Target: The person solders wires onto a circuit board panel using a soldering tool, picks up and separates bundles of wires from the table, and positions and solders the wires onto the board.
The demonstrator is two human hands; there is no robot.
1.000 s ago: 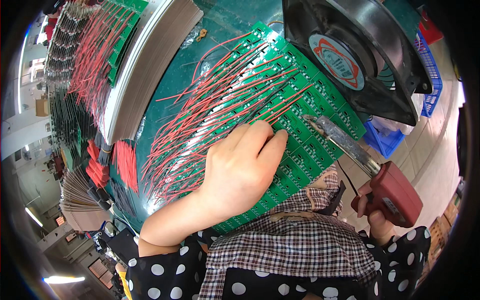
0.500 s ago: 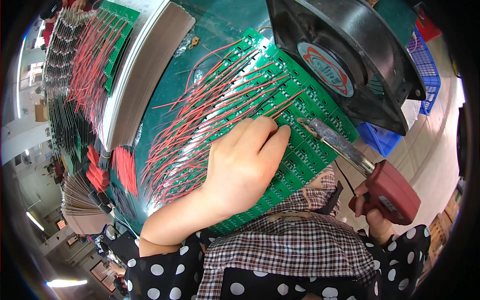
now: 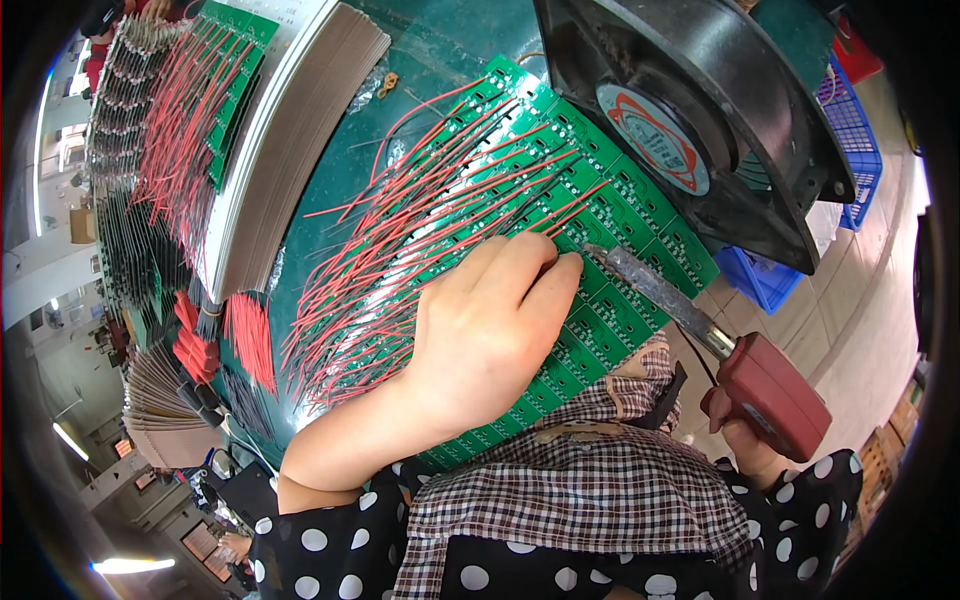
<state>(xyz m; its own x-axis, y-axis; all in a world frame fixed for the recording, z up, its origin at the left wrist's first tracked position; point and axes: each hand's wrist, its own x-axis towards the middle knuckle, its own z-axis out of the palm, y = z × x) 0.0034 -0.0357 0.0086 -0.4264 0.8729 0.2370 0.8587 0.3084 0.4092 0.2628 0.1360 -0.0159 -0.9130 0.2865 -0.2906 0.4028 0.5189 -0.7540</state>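
A green circuit board panel [image 3: 625,310] lies slantwise before me. Rows of thin red and black wires [image 3: 400,240] stick out from it toward the left. My left hand [image 3: 490,330] rests over the panel's middle, its fingers bent and closed by the last wires of the row; what they pinch is hidden under the hand. From the right, my right hand [image 3: 752,450] grips the dark red handle of a soldering iron [image 3: 770,390]. The iron's tip is at the board, just right of my left fingertips. Whether it touches a pad I cannot tell.
A large black fan [image 3: 700,110] stands behind the panel's right end. At left, a stack of boards [image 3: 290,150] carries a wired green board [image 3: 235,110]. Red wire bundles [image 3: 250,340] lie nearby. Blue baskets [image 3: 765,278] are beyond the table at right. Another person's hand [image 3: 155,10] shows far left.
The soldering iron has shifted slightly left and down, its tip now closer to my left fingers. My right hand has moved with it. My left hand stays almost still.
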